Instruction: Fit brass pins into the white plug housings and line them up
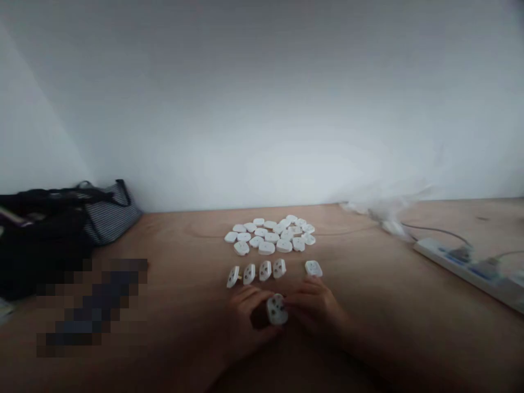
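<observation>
A white plug adapter (277, 309) with dark holes in its face is held between my two hands, a little above the table's near part. My left hand (249, 319) grips it from the left, with fingers above and thumb below. From the right, my right hand (317, 307) has its bent fingertips on the adapter's edge and face; whether they pinch anything small is too blurred to see. Just beyond my hands stands a row of several similar adapters (265, 271) on edge, one showing a brass-coloured pin. Another adapter (313, 268) lies flat just past my right hand.
Farther back, several white adapter pieces (271, 237) lie in a cluster on the wooden table (184, 284). At right are a power strip (454, 262) with plugs and clear plastic wrapping (388, 213). A dark bag (45, 240) and a pixelated dark object (96, 305) are at left.
</observation>
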### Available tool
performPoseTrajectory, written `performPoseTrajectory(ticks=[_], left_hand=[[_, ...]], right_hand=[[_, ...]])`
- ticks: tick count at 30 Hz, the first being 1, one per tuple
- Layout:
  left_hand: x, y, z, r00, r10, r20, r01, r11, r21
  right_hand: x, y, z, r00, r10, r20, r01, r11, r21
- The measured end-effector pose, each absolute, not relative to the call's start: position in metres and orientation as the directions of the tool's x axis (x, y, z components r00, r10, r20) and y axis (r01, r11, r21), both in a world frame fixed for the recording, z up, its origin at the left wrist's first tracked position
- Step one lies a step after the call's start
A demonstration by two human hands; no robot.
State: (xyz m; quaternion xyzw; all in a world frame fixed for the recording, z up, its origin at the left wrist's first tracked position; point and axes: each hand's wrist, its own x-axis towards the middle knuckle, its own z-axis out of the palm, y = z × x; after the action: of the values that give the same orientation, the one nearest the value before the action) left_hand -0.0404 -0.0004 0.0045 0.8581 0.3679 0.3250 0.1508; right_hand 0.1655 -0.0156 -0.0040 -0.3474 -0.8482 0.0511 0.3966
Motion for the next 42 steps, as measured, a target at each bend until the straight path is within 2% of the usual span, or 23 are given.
performPoseTrajectory(ticks=[5, 17, 20, 27, 32, 36, 39, 42], left_hand=[[-0.04, 0.001, 0.002, 0.508, 0.726, 0.462, 0.524, -0.687, 0.503], [-0.039, -0.003, 0.006, 0.503, 0.688, 0.523, 0.461, -0.725, 0.511], [-0.041, -0.001, 0.004, 0.494, 0.69, 0.529, 0.442, -0.723, 0.531], [-0.043, 0.003, -0.004, 0.524, 0.677, 0.516, 0.4, -0.731, 0.552], [-0.042, 0.002, -0.002, 0.525, 0.715, 0.463, 0.415, -0.689, 0.594], [-0.041, 0.002, -0.001, 0.506, 0.76, 0.408, 0.481, -0.641, 0.598], [-0.04, 0.001, 0.001, 0.539, 0.757, 0.37, 0.491, -0.639, 0.592], [-0.038, 0.0, 0.004, 0.59, 0.735, 0.333, 0.474, -0.65, 0.595]], right_hand=[[0.166, -0.016, -0.005, -0.399, 0.674, 0.622, 0.579, 0.711, -0.399], [0.162, -0.024, 0.003, -0.434, 0.591, 0.68, 0.528, 0.778, -0.34], [0.166, -0.023, 0.004, -0.421, 0.642, 0.641, 0.529, 0.747, -0.402], [0.169, -0.013, -0.003, -0.427, 0.805, 0.412, 0.521, 0.592, -0.615], [0.168, -0.013, -0.005, -0.388, 0.839, 0.382, 0.466, 0.536, -0.704], [0.181, -0.004, -0.001, -0.321, 0.854, 0.41, 0.556, 0.52, -0.648], [0.195, 0.011, 0.001, -0.242, 0.887, 0.394, 0.742, 0.431, -0.513], [0.202, 0.026, 0.001, -0.206, 0.895, 0.395, 0.844, 0.367, -0.391]])
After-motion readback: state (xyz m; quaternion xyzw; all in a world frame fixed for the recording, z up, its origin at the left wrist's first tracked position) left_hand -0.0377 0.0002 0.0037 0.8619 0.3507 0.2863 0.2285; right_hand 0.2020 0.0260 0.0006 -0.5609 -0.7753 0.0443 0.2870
